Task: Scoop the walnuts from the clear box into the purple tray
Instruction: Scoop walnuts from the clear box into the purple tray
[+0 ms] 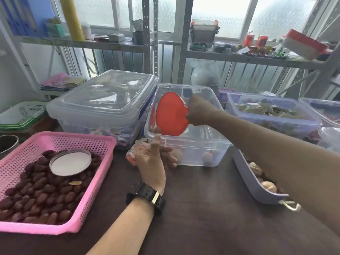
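The clear box (193,142) stands in the middle of the dark table, with a few walnuts (207,157) showing low through its front wall. My right hand (199,111) is inside the box, shut on a red scoop (171,114) whose bowl is tipped on edge toward the box's left wall. My left hand (153,159) rests against the box's front left corner, fingers spread, not clearly gripping it. The purple tray (257,188) lies at the right, under my right forearm, with several walnuts (269,185) in it.
A pink basket (86,183) of dark red dates with a round white lid on top sits front left. A large lidded clear tub (103,105) stands behind it. More clear bins (272,115) are at the right. Metal shelves (156,43) line the back.
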`<act>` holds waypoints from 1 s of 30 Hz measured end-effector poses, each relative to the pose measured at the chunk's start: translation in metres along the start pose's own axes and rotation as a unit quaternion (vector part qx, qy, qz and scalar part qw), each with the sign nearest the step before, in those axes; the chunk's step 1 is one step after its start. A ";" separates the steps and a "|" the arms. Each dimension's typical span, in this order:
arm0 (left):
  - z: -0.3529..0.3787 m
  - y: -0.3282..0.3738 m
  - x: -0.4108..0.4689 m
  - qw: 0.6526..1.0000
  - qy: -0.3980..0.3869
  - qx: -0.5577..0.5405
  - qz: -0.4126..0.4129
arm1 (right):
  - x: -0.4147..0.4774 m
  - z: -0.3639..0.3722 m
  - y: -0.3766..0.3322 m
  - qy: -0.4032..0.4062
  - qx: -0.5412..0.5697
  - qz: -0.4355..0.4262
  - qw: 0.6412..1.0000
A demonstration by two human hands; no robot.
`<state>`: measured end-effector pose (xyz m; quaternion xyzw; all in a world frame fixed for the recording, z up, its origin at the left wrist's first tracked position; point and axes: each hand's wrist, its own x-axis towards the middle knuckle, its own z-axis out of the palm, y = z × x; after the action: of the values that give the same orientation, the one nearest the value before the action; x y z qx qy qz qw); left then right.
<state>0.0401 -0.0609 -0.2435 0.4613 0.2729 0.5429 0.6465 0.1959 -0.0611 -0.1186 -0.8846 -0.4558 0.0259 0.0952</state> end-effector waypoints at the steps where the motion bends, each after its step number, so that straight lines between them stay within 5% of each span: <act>1: 0.000 -0.001 0.000 1.000 0.000 -0.005 0.001 | 0.000 0.000 0.003 -0.016 0.027 0.012 0.999; 9: 0.000 -0.004 0.001 1.000 0.005 -0.003 0.003 | -0.011 -0.019 0.022 -0.187 0.124 0.052 0.973; 14: -0.001 -0.004 0.001 1.000 0.009 0.025 0.012 | -0.016 -0.014 0.044 -0.304 0.272 0.100 0.907; 25: -0.002 -0.001 0.001 0.999 0.011 0.028 0.015 | -0.023 -0.026 0.051 -0.320 0.457 0.177 0.811; 30: -0.002 -0.001 0.002 1.000 0.001 0.014 0.016 | -0.038 -0.051 0.064 -0.275 0.510 0.159 0.799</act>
<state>0.0395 -0.0581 -0.2453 0.4747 0.2735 0.5497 0.6307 0.2318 -0.1361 -0.0829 -0.7234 -0.2370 0.5119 0.3981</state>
